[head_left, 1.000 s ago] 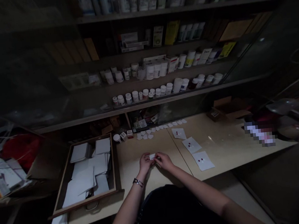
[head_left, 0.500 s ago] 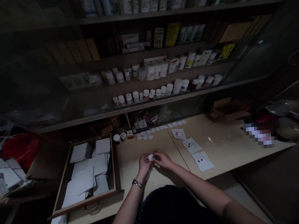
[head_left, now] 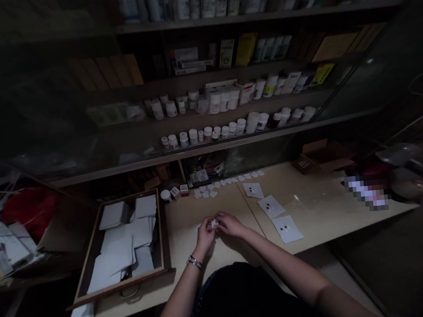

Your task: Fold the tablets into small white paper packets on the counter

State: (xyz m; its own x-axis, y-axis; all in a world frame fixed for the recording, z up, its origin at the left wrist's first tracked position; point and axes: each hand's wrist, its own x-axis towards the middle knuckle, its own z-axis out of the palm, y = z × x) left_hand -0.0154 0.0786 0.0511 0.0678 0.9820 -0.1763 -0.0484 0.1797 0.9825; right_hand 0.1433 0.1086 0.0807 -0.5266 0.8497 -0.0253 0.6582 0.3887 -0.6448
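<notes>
Over the middle of the table, my left hand and my right hand meet with closed fingers on a small folded white paper. Anything inside the paper is hidden. To the right lie three flat white paper squares with dark red pills and paler ones on them. A row of small folded paper packets runs along the back of the table, with a few more grouped at its left end.
At left, a wooden drawer holds stacks of white paper. Beside it stand a white bottle and small boxes. Shelves of medicine bottles rise behind. An open cardboard box sits back right.
My fingers have shifted slightly on the folded paper, which shows a smaller, more creased shape between them. The view has moved a little. The paper squares and packets lie as before.
</notes>
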